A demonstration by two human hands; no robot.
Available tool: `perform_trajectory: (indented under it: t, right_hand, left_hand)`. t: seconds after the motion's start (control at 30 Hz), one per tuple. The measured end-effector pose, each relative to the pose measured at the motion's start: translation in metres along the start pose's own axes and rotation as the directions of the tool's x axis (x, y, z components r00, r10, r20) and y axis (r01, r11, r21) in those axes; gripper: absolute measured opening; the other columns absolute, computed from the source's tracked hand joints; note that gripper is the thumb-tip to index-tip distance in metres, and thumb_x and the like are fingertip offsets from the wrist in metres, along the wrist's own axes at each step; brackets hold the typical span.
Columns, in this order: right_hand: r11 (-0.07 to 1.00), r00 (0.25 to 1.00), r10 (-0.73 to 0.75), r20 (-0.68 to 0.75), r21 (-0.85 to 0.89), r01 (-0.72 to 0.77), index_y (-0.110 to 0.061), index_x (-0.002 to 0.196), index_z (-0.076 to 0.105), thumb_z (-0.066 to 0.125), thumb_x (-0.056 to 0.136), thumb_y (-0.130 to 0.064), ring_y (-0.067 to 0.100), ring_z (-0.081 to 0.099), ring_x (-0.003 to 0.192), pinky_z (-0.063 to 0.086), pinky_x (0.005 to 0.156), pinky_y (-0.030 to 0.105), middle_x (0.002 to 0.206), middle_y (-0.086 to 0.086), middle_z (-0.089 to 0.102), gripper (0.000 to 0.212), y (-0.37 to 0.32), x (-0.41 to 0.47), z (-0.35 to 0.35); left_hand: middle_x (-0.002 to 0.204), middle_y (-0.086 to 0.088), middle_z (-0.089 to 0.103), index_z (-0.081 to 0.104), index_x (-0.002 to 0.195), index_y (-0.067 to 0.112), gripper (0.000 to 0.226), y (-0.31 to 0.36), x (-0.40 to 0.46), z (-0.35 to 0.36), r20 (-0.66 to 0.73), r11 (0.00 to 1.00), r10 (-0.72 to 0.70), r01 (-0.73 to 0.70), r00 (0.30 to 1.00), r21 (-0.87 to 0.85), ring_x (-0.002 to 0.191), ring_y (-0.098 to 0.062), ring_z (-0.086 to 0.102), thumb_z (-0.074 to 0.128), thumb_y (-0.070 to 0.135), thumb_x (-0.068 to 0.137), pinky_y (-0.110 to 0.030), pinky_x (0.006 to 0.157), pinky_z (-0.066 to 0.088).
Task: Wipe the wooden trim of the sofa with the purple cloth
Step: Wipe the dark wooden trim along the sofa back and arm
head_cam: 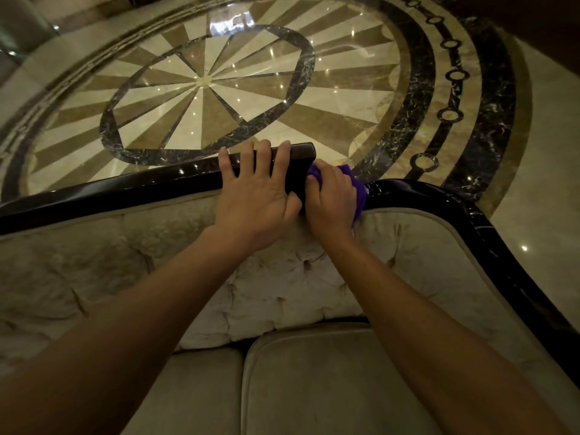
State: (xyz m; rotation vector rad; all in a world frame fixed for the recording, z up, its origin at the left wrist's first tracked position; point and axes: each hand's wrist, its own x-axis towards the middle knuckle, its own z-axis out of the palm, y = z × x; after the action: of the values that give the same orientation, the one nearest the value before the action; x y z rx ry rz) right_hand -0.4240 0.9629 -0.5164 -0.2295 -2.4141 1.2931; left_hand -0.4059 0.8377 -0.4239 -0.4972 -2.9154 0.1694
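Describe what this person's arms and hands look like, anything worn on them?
Both forearms are bare up to the frame's bottom edge, with no sleeves in view. The left hand and right hand wear no gloves, and no rings, watch or bracelets show on the fingers or wrists.

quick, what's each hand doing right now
Left hand: open, fingers draped over the wooden trim.
Right hand: gripping the purple cloth against the trim.

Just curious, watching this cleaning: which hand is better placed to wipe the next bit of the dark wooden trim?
The right hand: it already grips the purple cloth against the wooden trim. The left hand only rests on the trim, without a cloth.
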Motion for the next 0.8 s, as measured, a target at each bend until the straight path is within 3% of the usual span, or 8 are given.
perform_trajectory:
  t: [0.2, 0.33, 0.43, 0.5, 0.57, 0.67, 0.7, 0.8]
  right_hand:
    - [0.835, 0.965, 0.257, -0.051, 0.515, -0.195, -0.013, 0.122, 0.068, 0.046, 0.100, -0.022, 0.020, 0.063, 0.110, 0.050, 0.094, 0.034, 0.118, 0.000, 0.071, 0.033, -0.037, -0.002, -0.009]
    - [0.733, 0.923, 0.377, -0.070, 0.632, -0.252, -0.016, 0.121, 0.069, 0.050, 0.104, -0.019, 0.008, 0.064, 0.100, 0.047, 0.080, 0.015, 0.112, -0.005, 0.071, 0.025, -0.048, 0.001, -0.014]
    - [0.660, 0.898, 0.440, -0.032, 0.689, -0.299, -0.021, 0.113, 0.070, 0.051, 0.102, -0.022, 0.001, 0.063, 0.093, 0.050, 0.077, 0.020, 0.103, -0.011, 0.070, 0.022, -0.053, 0.002, -0.023]
    - [0.525, 0.856, 0.514, 0.052, 0.770, -0.362, -0.024, 0.103, 0.072, 0.054, 0.100, -0.024, 0.012, 0.066, 0.095, 0.057, 0.086, 0.035, 0.102, -0.005, 0.071, 0.018, -0.056, 0.007, -0.037]
    - [0.282, 0.763, 0.622, 0.176, 0.858, -0.428, -0.026, 0.090, 0.072, 0.061, 0.098, -0.030, 0.020, 0.067, 0.096, 0.058, 0.090, 0.046, 0.096, -0.001, 0.072, 0.014, -0.053, 0.014, -0.058]
    - [-0.082, 0.717, 0.613, 0.333, 0.929, -0.361, -0.025, 0.083, 0.074, 0.064, 0.095, -0.039, 0.021, 0.070, 0.087, 0.060, 0.069, 0.036, 0.082, -0.004, 0.077, 0.021, -0.032, 0.017, -0.096]
    - [-0.132, 0.731, 0.587, 0.347, 0.932, -0.337, -0.025, 0.083, 0.077, 0.064, 0.095, -0.040, 0.021, 0.070, 0.088, 0.059, 0.068, 0.035, 0.082, -0.005, 0.078, 0.023, -0.025, 0.013, -0.109]
    - [-0.116, 0.735, 0.572, 0.364, 0.923, -0.366, -0.026, 0.088, 0.081, 0.062, 0.095, -0.045, 0.025, 0.070, 0.095, 0.060, 0.076, 0.039, 0.093, -0.001, 0.079, 0.028, -0.009, -0.006, -0.145]
  left_hand:
    - [0.161, -0.016, 0.030, 0.018, 0.161, 0.016, 0.080, 0.003, 0.001, 0.000, 0.026, 1.000, 0.009, -0.009, 1.000, 0.012, 0.153, -0.041, 0.022, 0.039, 0.048, 0.091, -0.071, 0.121, 0.010]
    - [0.162, -0.017, 0.028, 0.014, 0.163, 0.017, 0.084, 0.001, 0.001, 0.003, 0.025, 1.000, 0.013, -0.014, 1.000, 0.028, 0.153, -0.041, 0.020, 0.041, 0.049, 0.091, -0.071, 0.122, 0.008]
    - [0.163, -0.018, 0.026, 0.012, 0.163, 0.017, 0.084, 0.002, 0.002, 0.004, 0.033, 0.999, 0.007, -0.009, 0.999, 0.047, 0.154, -0.041, 0.019, 0.042, 0.050, 0.092, -0.071, 0.122, 0.007]
    - [0.164, -0.019, 0.025, 0.011, 0.164, 0.015, 0.086, 0.001, 0.001, 0.003, 0.050, 0.998, 0.014, -0.018, 0.999, 0.066, 0.154, -0.041, 0.018, 0.038, 0.053, 0.091, -0.071, 0.123, 0.007]
    - [0.165, -0.019, 0.022, 0.008, 0.164, 0.014, 0.087, 0.000, 0.002, 0.002, 0.070, 0.997, 0.020, -0.025, 0.997, 0.074, 0.155, -0.041, 0.016, 0.032, 0.055, 0.091, -0.071, 0.123, 0.005]
    - [0.168, -0.018, 0.019, 0.004, 0.164, 0.014, 0.082, -0.002, 0.003, 0.004, 0.083, 0.998, 0.020, -0.025, 0.996, 0.060, 0.157, -0.042, 0.012, 0.035, 0.048, 0.096, -0.070, 0.124, 0.003]
    - [0.168, -0.018, 0.018, 0.003, 0.164, 0.015, 0.080, -0.002, 0.003, 0.004, 0.092, 0.998, 0.016, -0.021, 0.996, 0.051, 0.158, -0.042, 0.010, 0.034, 0.046, 0.097, -0.070, 0.124, 0.002]
    - [0.168, -0.018, 0.017, 0.002, 0.164, 0.015, 0.077, -0.002, 0.003, 0.001, 0.135, 0.999, 0.010, -0.014, 0.991, 0.031, 0.158, -0.044, 0.008, 0.031, 0.044, 0.098, -0.071, 0.123, 0.002]
